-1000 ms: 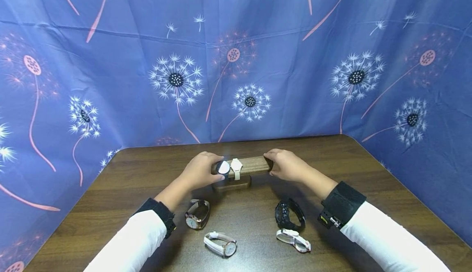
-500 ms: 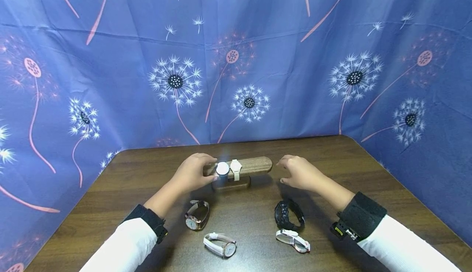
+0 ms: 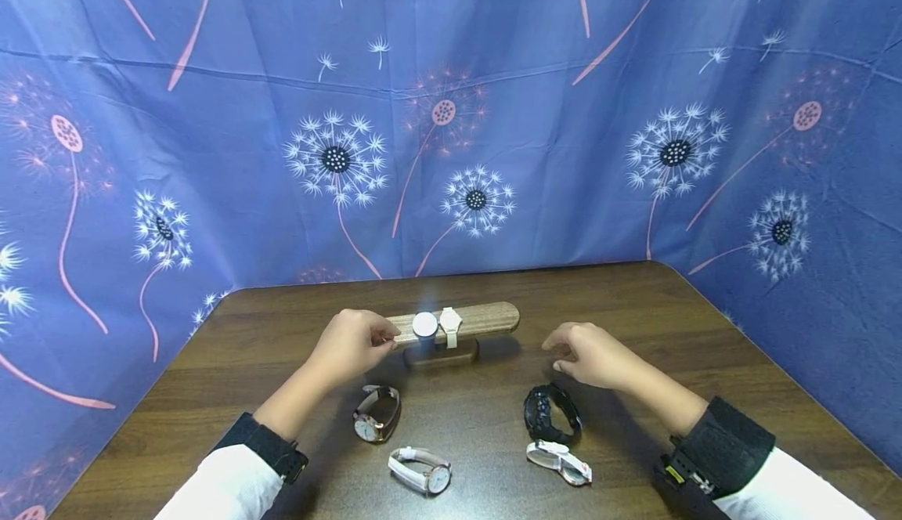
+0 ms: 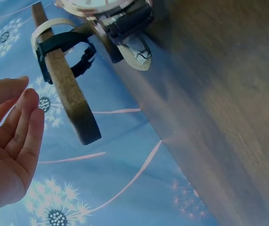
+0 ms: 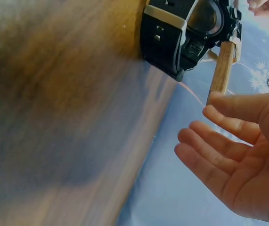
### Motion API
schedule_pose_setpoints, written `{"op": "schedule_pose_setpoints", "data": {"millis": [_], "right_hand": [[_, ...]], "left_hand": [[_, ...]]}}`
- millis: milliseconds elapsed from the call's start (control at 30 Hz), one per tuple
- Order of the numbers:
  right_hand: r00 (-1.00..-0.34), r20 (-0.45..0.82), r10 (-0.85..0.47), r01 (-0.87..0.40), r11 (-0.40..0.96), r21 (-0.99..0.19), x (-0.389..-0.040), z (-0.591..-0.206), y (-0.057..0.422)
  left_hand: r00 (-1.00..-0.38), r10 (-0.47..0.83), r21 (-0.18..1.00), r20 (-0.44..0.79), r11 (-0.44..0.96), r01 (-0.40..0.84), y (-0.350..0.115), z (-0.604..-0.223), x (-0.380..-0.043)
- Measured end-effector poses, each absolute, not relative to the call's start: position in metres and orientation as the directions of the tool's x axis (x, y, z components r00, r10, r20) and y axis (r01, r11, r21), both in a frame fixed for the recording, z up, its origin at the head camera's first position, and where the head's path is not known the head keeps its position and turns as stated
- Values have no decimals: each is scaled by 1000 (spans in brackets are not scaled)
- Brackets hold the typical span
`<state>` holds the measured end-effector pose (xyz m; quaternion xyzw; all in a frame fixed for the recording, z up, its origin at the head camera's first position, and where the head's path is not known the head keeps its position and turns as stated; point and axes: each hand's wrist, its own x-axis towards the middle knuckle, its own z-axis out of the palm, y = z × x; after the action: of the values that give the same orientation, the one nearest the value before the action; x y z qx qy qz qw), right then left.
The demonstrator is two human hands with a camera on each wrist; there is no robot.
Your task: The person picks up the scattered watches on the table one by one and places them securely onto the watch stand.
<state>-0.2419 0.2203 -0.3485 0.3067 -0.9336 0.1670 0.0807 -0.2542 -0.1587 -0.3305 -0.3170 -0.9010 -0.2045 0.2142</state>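
Note:
A wooden watch stand (image 3: 493, 317) stands toward the back of the table, its bar bearing a dark-strapped watch (image 3: 425, 324) and a cream watch (image 3: 450, 321) side by side at the left half. My left hand (image 3: 355, 344) is beside the bar's left end. In the left wrist view the left hand (image 4: 14, 141) has loosely bent fingers, holds nothing and is apart from the bar (image 4: 68, 89). To the right of the stand, my right hand (image 3: 592, 354) hovers with relaxed fingers and nothing in it. Below it lies a black watch (image 3: 539, 417).
A brown-strapped watch (image 3: 366, 427) and a white-strapped watch (image 3: 438, 479) lie at the front left of the wooden table (image 3: 282, 316). Another white watch (image 3: 546, 455) lies touching or very near the black one. Behind the table hangs a blue dandelion-print cloth (image 3: 564, 191).
The right hand has let go of the bar's right end and drawn back to the right and nearer. My left hand has come off the bar and moved slightly left and nearer.

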Motion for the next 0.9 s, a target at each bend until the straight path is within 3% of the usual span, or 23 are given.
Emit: {"op": "schedule_pose_setpoints", "data": {"millis": [267, 567, 900], "right_hand": [[-795, 167, -583, -599, 711, -368, -237, -353, 222], [-777, 167, -607, -608, 653, -452, -232, -358, 223], [-800, 129, -586, -573, 682, -453, -229, -368, 217]], "left_hand": [[-713, 457, 238, 532, 728, 644, -163, -330, -236], [-663, 489, 232, 567, 677, 698, -162, -334, -215], [-682, 578, 303, 448, 619, 724, -154, -347, -197]]}}
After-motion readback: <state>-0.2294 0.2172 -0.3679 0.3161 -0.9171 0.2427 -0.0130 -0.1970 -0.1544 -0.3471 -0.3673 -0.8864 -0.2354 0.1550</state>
